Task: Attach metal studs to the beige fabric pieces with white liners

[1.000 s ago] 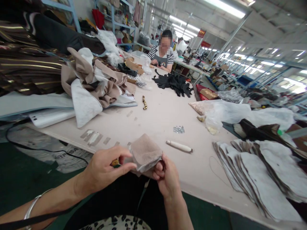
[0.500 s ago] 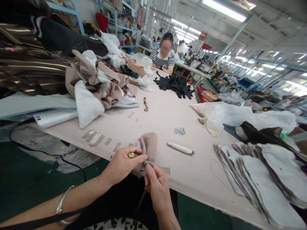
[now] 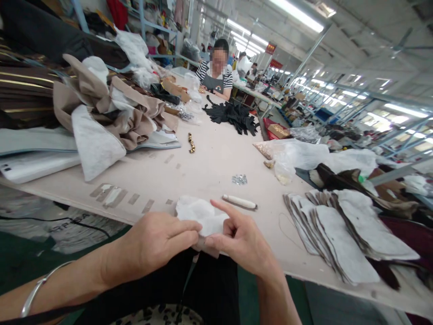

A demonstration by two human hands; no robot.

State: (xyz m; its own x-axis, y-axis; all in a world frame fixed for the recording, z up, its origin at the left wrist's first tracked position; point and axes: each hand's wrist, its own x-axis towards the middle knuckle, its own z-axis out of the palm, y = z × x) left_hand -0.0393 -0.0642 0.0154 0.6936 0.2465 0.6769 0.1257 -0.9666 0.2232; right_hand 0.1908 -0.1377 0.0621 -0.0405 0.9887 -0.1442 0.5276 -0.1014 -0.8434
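A fabric piece (image 3: 194,210) with its white backing turned up lies over the table's near edge, between my two hands. My left hand (image 3: 157,241) is closed on its left part, fingertips pressed together on the white side. My right hand (image 3: 248,239) has its thumb on the near right edge of the piece; the index finger is stretched forward across it and the other fingers are curled at the edge. A little beyond lies a white pen-like tool (image 3: 239,201). A small heap of silvery metal pieces (image 3: 239,179) is further off.
Stacked white-backed fabric pieces (image 3: 348,243) lie at the right. Crumpled beige fabric (image 3: 135,122) is heaped at the left. Gold-coloured fittings (image 3: 191,143), black strips (image 3: 232,116) and a plastic bag (image 3: 297,153) are farther back. A co-worker (image 3: 216,74) sits at the far end.
The fabric has been turned from its beige side to its white side. The gold-coloured round fitting at my left hand is out of sight. My right index finger has stretched out.
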